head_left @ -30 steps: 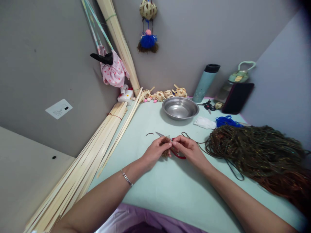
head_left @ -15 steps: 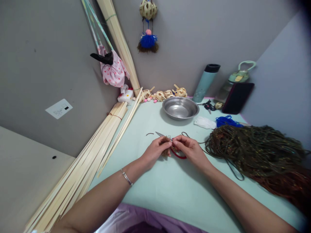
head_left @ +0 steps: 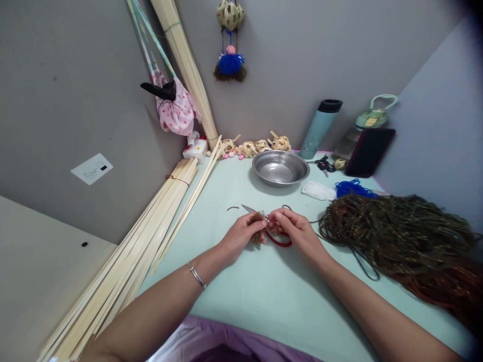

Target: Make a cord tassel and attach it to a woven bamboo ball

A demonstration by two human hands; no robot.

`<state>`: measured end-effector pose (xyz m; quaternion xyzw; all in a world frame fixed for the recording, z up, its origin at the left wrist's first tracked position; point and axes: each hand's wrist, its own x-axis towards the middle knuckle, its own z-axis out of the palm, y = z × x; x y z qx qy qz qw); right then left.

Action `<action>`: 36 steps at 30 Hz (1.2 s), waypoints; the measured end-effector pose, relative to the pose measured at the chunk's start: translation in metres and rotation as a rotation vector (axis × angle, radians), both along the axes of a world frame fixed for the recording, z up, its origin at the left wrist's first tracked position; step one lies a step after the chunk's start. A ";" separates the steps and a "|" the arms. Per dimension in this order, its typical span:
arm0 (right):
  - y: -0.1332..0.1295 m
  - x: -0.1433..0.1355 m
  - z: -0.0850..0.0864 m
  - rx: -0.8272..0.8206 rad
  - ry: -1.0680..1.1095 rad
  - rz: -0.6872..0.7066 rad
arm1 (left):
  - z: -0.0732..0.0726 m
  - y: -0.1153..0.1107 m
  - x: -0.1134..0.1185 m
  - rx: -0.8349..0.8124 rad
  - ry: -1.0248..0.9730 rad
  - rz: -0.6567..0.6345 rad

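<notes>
My left hand [head_left: 241,234] is closed on a small tuft of brown yarn [head_left: 257,237], thumb pressed along its upper right side. Just to the right, my right hand [head_left: 295,230] has its fingertips pinched together close to the tuft; what they hold, if anything, is too small to make out. Under both hands lies a pair of scissors with a red handle [head_left: 279,242], its pointed blade [head_left: 247,208] showing beyond my left fingers. A short dark strand [head_left: 233,207] rests on the table to the left of the blade.
A metal bowl [head_left: 280,168] stands beyond my hands. Dark yarn [head_left: 392,236] is heaped at the right, near blue yarn [head_left: 353,188] and a white bundle [head_left: 319,190]. Wooden strips [head_left: 139,231] lie left. Bottles and a phone [head_left: 370,152] stand at the back right.
My right fingers have shifted slightly right and opened a small gap from my left thumb. The left hand stays in place around the tuft.
</notes>
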<state>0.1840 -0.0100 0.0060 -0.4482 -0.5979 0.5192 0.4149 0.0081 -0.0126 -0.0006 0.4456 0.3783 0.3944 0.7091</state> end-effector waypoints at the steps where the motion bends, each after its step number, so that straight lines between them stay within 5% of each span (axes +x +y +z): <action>1: 0.000 0.000 0.001 -0.004 -0.003 0.010 | 0.000 0.000 0.000 -0.001 -0.001 0.004; 8: -0.003 -0.004 0.008 -0.047 -0.025 0.119 | -0.003 0.001 0.000 -0.007 -0.015 0.060; 36: -0.001 -0.001 0.004 -0.046 0.012 0.036 | -0.001 0.001 -0.001 0.008 0.004 0.025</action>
